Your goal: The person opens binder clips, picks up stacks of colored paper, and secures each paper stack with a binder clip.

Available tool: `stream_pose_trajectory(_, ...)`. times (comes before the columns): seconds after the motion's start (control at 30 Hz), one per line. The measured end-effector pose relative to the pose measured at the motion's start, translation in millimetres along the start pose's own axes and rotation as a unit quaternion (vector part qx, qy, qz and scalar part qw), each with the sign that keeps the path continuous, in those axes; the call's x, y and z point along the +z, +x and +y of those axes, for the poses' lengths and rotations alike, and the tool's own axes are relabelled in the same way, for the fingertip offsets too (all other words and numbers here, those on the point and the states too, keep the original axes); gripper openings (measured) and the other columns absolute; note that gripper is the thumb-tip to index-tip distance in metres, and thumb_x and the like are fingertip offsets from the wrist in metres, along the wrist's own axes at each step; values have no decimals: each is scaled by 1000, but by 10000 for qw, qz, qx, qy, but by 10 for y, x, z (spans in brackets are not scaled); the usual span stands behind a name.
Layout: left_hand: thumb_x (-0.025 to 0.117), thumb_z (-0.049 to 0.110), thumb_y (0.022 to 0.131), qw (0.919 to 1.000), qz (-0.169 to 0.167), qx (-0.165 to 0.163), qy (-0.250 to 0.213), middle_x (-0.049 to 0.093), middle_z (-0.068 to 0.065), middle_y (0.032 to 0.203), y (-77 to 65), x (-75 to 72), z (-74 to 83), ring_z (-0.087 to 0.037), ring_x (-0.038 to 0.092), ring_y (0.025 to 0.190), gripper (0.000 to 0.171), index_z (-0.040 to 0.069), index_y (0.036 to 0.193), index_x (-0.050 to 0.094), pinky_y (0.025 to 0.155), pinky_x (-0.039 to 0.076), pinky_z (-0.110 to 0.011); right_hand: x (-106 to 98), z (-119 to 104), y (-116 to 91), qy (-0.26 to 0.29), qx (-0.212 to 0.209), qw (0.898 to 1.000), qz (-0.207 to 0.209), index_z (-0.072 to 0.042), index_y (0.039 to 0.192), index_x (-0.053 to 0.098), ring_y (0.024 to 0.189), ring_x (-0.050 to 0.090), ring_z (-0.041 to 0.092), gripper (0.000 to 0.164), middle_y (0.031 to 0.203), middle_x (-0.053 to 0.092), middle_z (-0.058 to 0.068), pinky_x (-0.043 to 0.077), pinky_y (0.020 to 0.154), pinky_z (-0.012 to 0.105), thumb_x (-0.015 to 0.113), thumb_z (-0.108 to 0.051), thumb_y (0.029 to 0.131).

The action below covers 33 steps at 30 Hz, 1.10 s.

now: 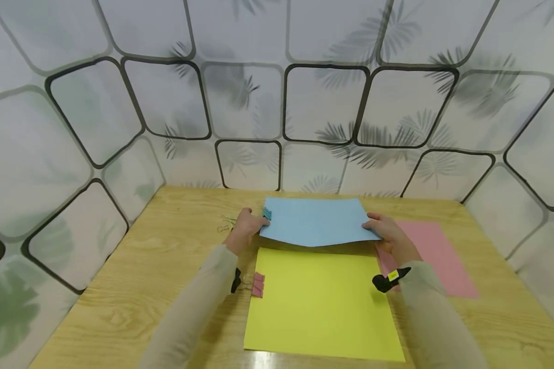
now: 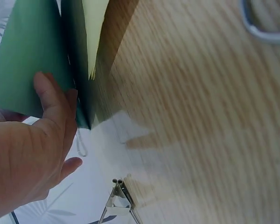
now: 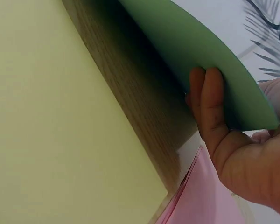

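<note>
Blue paper [image 1: 314, 221] was up in the air between both hands, just past the far edge of the yellow paper [image 1: 323, 307], with its near edge bowing down in the middle. Going by that sag I'd say it was light and pretty floppy, stiff enough to keep some shape but easy to crease if anyone squeezed hard, and maybe a bit slidey on a smooth face. Couldn't tell how many sheets were in it. The short side edges looked like the sane place to hold it, and that's where the grip was: left hand [image 1: 246, 228] pinching the left edge right by the teal clip [image 1: 267, 213], right hand [image 1: 390, 236] pinching the right edge, thumb on top and fingers underneath. The yellow stuff lay flat with a pink clip [image 1: 257, 284] on its left edge, and pink paper [image 1: 431, 256] sat off to the right, partly behind the right hand and forearm. Surface was a light wood-grain table [image 1: 120, 297], kinda shiny at the near edge, boxed in by pale walls [image 1: 328, 102] with rounded outlines and grey-green leaf prints
</note>
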<state>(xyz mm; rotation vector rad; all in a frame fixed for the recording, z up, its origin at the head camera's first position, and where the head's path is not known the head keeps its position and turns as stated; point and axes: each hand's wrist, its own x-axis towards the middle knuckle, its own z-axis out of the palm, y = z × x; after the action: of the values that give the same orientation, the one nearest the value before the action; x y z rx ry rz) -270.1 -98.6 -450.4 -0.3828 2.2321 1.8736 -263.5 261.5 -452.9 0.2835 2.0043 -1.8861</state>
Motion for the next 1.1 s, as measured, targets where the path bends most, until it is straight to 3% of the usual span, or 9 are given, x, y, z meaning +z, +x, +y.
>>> stream_pose_trajectory(0.1, 65, 3, 91, 9999, -94, 67, 85, 27, -28, 155, -17, -15, 25, -39, 34, 141, 83, 0, 156, 15, 113, 36, -48, -12, 4, -23, -191, 20, 9998, 31, -5, 159, 6, 149, 7, 42, 69, 163, -4, 25, 17, 120, 50, 44, -11, 102)
stream_pose_trajectory(0.47, 61, -3, 90, 9965, -332, 384, 662, 32, -28, 153, -46, -20, 22, -41, 37, 139, 75, -2, 154, 23, 109, 40, -49, 16, 39, 38, -106, -139, 9998, -73, -4, 159, 4, 148, 9, 43, 70, 163, -5, 24, 19, 118, 50, 45, -5, 101)
stream_pose_trajectory(0.63, 61, -4, 89, 9929, -607, 518, 884, 31, -28, 154, -66, -33, 15, -40, 36, 140, 77, -2, 155, 21, 108, 41, -49, 19, 60, 40, -265, -220, 9993, -139, -4, 159, 0, 148, 11, 44, 74, 163, -7, 23, 21, 118, 52, 46, -2, 101)
stream_pose_trajectory(0.87, 62, -2, 84, 9739, -1332, 1037, 1518, 15, -24, 162, -123, -49, 17, -35, 24, 146, 88, -7, 155, 11, 115, 31, -46, 50, 83, 53, -380, -326, 9987, -58, -2, 158, -2, 147, 16, 46, 76, 163, -3, 23, 24, 116, 53, 46, 4, 99)
stream_pose_trajectory(0.93, 62, -4, 83, 9693, -1381, 1108, 1706, 13, -23, 163, -139, -46, 17, -34, 22, 147, 88, -8, 155, 11, 116, 29, -45, 58, 92, 57, -421, -300, 9987, -11, -2, 158, -1, 146, 16, 47, 77, 163, -2, 23, 25, 116, 54, 47, 5, 99)
stream_pose_trajectory(1.1, 60, -7, 82, 9583, -1173, 1184, 2321, 29, -25, 157, -181, -30, 8, -35, 36, 140, 75, -9, 150, 29, 109, 38, -44, 64, 103, 60, -734, -303, 9968, 131, 0, 158, -1, 146, 18, 48, 78, 163, 0, 24, 27, 115, 54, 49, 5, 98)
